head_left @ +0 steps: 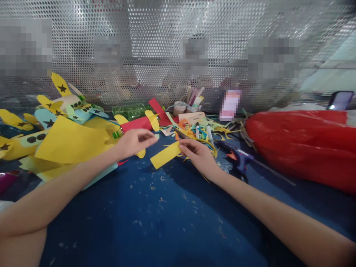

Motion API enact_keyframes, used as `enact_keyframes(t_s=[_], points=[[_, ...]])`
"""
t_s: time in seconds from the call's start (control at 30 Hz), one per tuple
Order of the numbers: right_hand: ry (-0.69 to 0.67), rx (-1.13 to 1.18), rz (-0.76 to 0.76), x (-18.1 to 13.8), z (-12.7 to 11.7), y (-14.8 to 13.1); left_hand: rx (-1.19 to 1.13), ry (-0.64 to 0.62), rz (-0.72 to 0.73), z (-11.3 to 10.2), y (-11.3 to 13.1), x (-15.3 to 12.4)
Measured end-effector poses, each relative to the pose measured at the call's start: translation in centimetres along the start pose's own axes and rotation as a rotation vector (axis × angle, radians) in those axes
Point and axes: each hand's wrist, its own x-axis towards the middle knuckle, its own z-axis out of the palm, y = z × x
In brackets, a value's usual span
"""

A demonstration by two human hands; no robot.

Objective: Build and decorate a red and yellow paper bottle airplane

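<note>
My right hand pinches one end of a yellow paper strip that slants down to the left over the blue table. My left hand hovers just left of the strip, fingers curled toward the thumb, and I cannot make out anything in them. Behind the left hand lies a red bottle plane with yellow paper wings.
Yellow paper sheets and several paper-covered bottle planes pile up at the left. A glue gun, markers and paper scraps lie right of my hands. A red plastic bag fills the right side. A perforated metal screen closes the back.
</note>
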Motion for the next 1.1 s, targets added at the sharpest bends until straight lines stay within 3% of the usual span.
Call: enact_keyframes(t_s=[0.07,0.2,0.37,0.5,0.63,0.7,0.8,0.83,0.9,1.0,1.1], points=[[-0.017,-0.025,-0.021,-0.2,0.1,-0.6,-0.098,-0.142,-0.025,1.9,0.4,-0.8],[-0.07,-0.03,-0.034,-0.5,0.3,-1.2,-0.254,-0.239,-0.103,3.6,-0.3,-1.5],[-0.06,-0.037,-0.058,-0.5,0.3,-1.1,-0.338,-0.254,-0.204,3.7,-1.0,-1.4],[-0.039,-0.03,-0.039,-0.4,0.2,-0.7,-0.287,-0.218,-0.197,3.6,-1.0,-1.1],[-0.014,-0.009,0.015,0.0,0.1,0.0,-0.148,-0.092,-0.132,1.8,-0.6,-0.3],[-0.012,0.011,0.034,0.2,0.0,0.4,-0.009,0.061,-0.098,0.0,-0.5,0.3],[-0.023,0.031,0.042,0.3,0.0,0.7,0.476,0.325,-0.036,-3.1,-1.1,1.0],[-0.03,0.03,0.04,0.3,0.0,0.7,0.627,0.356,-0.047,-3.9,-1.5,1.2],[-0.042,0.017,0.032,0.3,0.0,0.7,0.783,0.33,-0.193,-5.3,-2.5,1.5],[-0.052,0.005,0.021,0.3,0.1,0.6,0.738,0.103,-0.468,-6.2,-4.2,1.9],[-0.057,0.003,0.02,0.3,0.0,0.5,0.638,0.066,-0.502,-6.2,-5.6,2.3]])
